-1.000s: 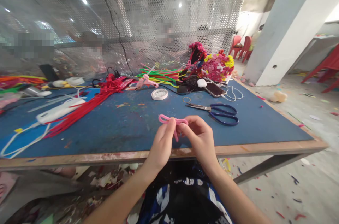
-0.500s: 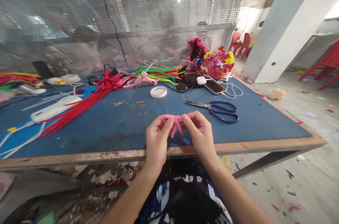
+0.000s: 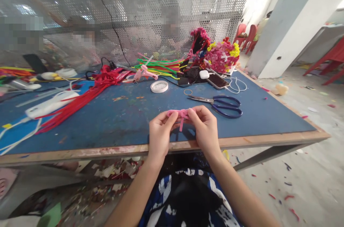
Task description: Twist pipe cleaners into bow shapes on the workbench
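A small pink bow (image 3: 182, 115), which looks bent from fuzzy pipe cleaner, is held above the front edge of the table. My left hand (image 3: 160, 132) pinches its left loop between thumb and fingers. On the other side my right hand (image 3: 205, 126) grips the right loop the same way. One tail hangs down from the knot between my thumbs. Beyond my right hand lies a pair of scissors (image 3: 227, 106) with dark blue handles, blades pointing left. A thin ring (image 3: 187, 92) rests near the blade tips.
A roll of white tape (image 3: 159, 86) and a pink glue gun (image 3: 145, 73) lie farther back. Red strips (image 3: 80, 95) and a white power strip (image 3: 51, 104) occupy the left. Coloured pipe cleaners (image 3: 158, 66), a phone (image 3: 218, 82) and a bundle of pipe-cleaner flowers (image 3: 221, 57) stand behind.
Both hands still hold the bow. Its tails were spread as two below the knot; now one hangs down and the other is hard to see. The view has shifted slightly.
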`<state>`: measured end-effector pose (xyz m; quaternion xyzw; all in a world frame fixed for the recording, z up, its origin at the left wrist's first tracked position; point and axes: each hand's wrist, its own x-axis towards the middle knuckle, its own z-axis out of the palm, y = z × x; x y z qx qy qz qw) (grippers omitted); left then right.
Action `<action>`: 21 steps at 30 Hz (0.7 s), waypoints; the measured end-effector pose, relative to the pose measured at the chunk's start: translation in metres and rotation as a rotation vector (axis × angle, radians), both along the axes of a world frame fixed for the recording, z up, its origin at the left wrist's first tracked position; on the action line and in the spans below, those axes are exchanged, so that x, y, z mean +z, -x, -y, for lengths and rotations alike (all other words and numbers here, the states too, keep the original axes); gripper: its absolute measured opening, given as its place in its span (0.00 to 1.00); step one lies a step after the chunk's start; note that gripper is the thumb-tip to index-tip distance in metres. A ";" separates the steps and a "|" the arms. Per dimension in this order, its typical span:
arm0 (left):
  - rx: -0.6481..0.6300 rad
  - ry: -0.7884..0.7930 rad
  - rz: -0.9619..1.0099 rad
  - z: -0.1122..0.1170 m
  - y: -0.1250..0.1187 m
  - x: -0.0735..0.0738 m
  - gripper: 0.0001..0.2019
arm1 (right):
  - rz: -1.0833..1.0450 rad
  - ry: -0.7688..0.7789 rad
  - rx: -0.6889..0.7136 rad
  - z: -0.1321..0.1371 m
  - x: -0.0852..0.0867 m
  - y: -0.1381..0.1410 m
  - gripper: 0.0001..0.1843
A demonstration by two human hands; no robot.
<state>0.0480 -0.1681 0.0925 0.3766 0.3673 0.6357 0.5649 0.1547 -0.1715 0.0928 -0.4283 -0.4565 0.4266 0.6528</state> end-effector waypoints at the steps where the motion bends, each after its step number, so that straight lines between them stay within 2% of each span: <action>1: -0.010 -0.014 -0.025 0.000 0.000 0.000 0.09 | 0.011 0.003 0.003 0.000 0.000 0.000 0.10; 5: 0.009 -0.045 -0.077 0.000 -0.002 -0.002 0.09 | 0.057 -0.005 0.004 0.003 0.001 0.000 0.08; 8: 0.020 -0.057 -0.053 0.000 -0.001 -0.002 0.09 | 0.015 -0.019 0.042 0.004 0.001 0.001 0.08; 13: -0.066 -0.028 -0.016 -0.001 0.004 0.000 0.14 | -0.054 0.006 0.089 0.004 0.001 0.001 0.12; 18: -0.069 -0.070 -0.026 -0.002 0.002 -0.001 0.07 | -0.093 0.038 0.117 0.005 0.003 -0.002 0.15; 21: -0.079 -0.071 -0.076 -0.001 0.003 -0.001 0.08 | -0.091 0.042 0.125 0.006 0.004 -0.003 0.16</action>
